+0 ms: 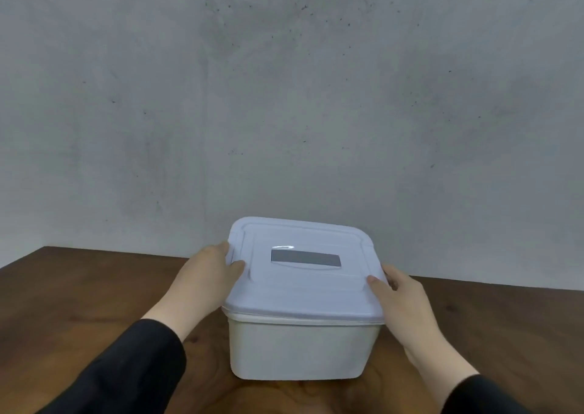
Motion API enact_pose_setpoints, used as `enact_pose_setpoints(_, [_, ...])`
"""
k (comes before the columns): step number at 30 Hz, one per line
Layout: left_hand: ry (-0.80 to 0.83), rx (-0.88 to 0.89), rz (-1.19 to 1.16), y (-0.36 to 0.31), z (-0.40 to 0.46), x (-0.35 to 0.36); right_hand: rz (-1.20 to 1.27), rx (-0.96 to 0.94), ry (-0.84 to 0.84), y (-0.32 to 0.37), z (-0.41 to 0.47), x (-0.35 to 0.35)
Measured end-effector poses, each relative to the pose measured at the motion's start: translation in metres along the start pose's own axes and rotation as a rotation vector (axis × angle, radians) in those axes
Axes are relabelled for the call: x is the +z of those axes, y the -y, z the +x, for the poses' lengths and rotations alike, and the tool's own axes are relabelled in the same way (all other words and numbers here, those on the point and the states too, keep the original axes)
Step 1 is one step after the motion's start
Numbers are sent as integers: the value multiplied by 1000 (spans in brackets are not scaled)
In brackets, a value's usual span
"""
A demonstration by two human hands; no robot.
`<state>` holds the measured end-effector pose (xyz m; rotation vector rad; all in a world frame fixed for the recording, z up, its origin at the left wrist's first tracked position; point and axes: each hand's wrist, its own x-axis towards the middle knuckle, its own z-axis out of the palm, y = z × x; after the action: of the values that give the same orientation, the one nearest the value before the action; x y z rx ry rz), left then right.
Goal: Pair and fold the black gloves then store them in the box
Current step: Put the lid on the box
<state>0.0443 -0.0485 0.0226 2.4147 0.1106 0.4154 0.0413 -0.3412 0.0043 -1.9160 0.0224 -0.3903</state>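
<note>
White box (300,347) at table (79,303) centre, pale lid (303,274) on. Left hand (205,271) and right hand (401,296) grip lid's side edges, thumbs on top. No gloves visible. Risk: uneven pull tips box.

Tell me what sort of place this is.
Probably a bare indoor work or test corner: a dark brown wooden table against a plain grey concrete wall, with only a white plastic storage box under its pale blue lid.
</note>
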Motion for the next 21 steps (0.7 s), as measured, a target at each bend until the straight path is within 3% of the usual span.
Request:
enact_pose_setpoints(5, [41, -19, 112, 2, 10, 5, 57, 56, -1, -12, 3, 4])
enact_pose_setpoints(10, [130, -59, -102, 10, -12, 13, -11, 58, 74, -22, 5, -4])
enact_pose_setpoints(13, [11, 46, -246, 16, -38, 18, -118, -69, 54, -31, -3, -11])
enact_pose_setpoints(17, [-7, 243, -171, 39, -67, 36, -137, -200, 37, -58, -26, -15])
enact_pose_setpoints(21, [-27, 244, -185, 50, -63, 47, -156, -214, 74, -68, -28, -10])
